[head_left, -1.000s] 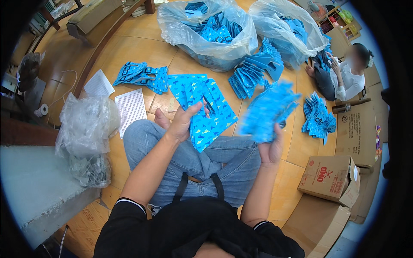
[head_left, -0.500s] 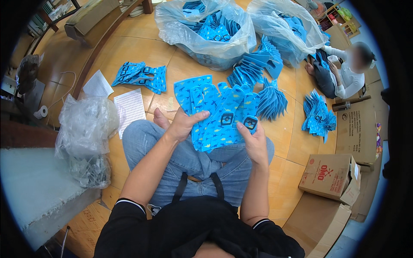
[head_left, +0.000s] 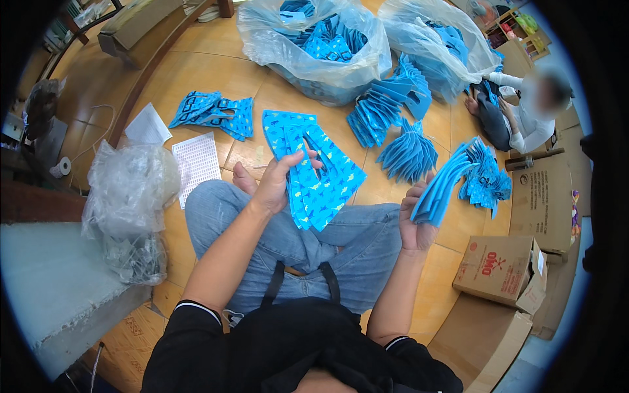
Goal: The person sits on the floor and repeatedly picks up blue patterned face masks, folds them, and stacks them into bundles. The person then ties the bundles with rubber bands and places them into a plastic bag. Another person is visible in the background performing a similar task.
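Note:
In my left hand (head_left: 276, 183) is a small fan of flat blue patterned pieces (head_left: 331, 180), printed with little yellow, white and dark figures; a cut-out slot shows in them. My left fingers pass around the pieces at the slot. Over to the right, my right hand (head_left: 418, 219) grips a separate stack of blue pieces (head_left: 442, 187), seen mostly edge-on, with plain sides showing. The two bundles are apart, both held above my crossed legs.
Fanned blue stacks (head_left: 409, 154) lie on the tiled floor ahead, with a patterned pile (head_left: 213, 116) farther left. Two plastic bags (head_left: 314, 75) of blue pieces stand behind. Printed paper (head_left: 198, 167) and clear plastic (head_left: 128, 190) lie left. Cartons (head_left: 498, 268) and another person (head_left: 537, 114) are at right.
The single fan held between both hands is now split. My right hand has moved right with a stack, turned edge-on; my left hand keeps the rest.

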### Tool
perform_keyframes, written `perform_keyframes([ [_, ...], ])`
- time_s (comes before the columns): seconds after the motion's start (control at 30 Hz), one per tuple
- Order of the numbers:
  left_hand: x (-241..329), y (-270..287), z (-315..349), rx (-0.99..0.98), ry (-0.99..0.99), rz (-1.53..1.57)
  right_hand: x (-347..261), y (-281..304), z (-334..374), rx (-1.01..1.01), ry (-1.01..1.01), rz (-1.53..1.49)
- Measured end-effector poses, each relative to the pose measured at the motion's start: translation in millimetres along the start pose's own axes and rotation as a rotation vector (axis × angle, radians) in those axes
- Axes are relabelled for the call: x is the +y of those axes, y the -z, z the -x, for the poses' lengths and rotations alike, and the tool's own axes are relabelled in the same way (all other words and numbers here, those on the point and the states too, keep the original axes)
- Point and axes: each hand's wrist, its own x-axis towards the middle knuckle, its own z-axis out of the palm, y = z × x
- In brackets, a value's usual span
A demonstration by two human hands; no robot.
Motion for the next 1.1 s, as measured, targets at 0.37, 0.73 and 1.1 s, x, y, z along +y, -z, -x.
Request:
perform_keyframes([
  [0.37,-2.6,-8.7,2.4,-0.027,-0.118,-0.14,33.4,-17.0,3.4,0.059,-0.147,0.712],
  [0.73,1.0,5.0,-1.6,0.046,-0.089,-0.082,31.7,-11.1,-3.6,0.102,-0.051,0.621],
  [1.1,1.3,3.9,-4.0,0.007,-0.086,0.112,16.3,3.9,-3.3,-0.252,-0.122,-0.308],
])
